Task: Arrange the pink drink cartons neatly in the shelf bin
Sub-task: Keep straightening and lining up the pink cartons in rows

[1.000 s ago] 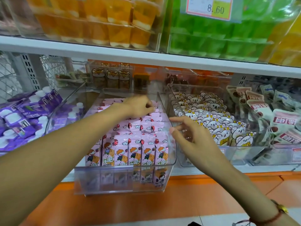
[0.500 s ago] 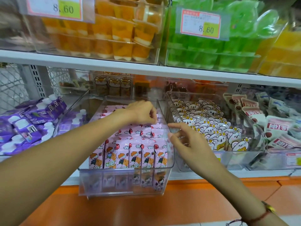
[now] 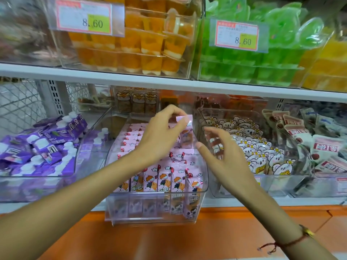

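Observation:
A clear plastic shelf bin [image 3: 155, 209] on the lower shelf holds rows of pink drink cartons [image 3: 165, 177] with cartoon figures, standing upright. My left hand [image 3: 165, 134] pinches the top of one pink carton [image 3: 185, 128] and holds it raised above the rows at the bin's right side. My right hand [image 3: 223, 152] hovers just right of that carton, over the bin's right wall, fingers loosely spread and holding nothing.
A bin of purple pouches [image 3: 41, 147] stands to the left, a bin of white bear-print packs [image 3: 259, 151] to the right. The shelf board [image 3: 169, 85] above carries orange and green jelly cups with price tags. An orange ledge [image 3: 169, 237] runs below.
My left hand has lifted a pink carton up out of the rows. My right hand has risen a little beside it. The camera has tilted upward.

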Available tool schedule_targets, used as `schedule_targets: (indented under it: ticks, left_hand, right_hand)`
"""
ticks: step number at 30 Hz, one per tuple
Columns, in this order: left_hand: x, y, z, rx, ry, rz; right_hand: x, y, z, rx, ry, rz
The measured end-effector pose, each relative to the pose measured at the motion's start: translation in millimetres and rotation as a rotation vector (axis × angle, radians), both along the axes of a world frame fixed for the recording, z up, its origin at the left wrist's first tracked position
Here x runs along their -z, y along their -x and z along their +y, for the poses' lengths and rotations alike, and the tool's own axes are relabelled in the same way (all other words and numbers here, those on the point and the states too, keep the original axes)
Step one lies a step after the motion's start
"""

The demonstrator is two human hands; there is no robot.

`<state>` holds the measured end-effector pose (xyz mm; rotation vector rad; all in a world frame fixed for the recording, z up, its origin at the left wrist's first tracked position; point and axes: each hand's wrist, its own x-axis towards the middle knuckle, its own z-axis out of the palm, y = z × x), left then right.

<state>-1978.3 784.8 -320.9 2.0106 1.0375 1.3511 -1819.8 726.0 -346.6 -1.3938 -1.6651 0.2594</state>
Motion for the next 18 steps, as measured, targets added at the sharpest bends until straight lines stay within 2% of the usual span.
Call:
schedule_targets:
  ticks: [5, 9, 12, 15, 18]
  left_hand:
    - [-4.4, 17.6, -29.0, 0.062, 0.019, -0.318]
    - [7.0, 31.3, -35.4, 0.068, 0.024, -0.425]
    - [22.2, 39.1, -35.4, 0.014, 0.021, -0.388]
    - [32.6, 40.6, -35.0, 0.016, 0.04, -0.234]
    - [37.7, 38.7, -35.1, -0.016, 0.034, -0.101]
  right_hand:
    - [-7.0, 25.5, -3.0, -0.178, -0.034, 0.025]
    - [-7.7, 42.4, -2.0, -0.226, -0.047, 0.093]
    - [-9.6, 48.7, 1.8, -0.21, 0.028, 0.371]
    - [-11.3, 51.0, 7.2, -0.219, 0.133, 0.675]
    - [-10.4, 53.5, 8.3, -0.245, 0.164, 0.759]
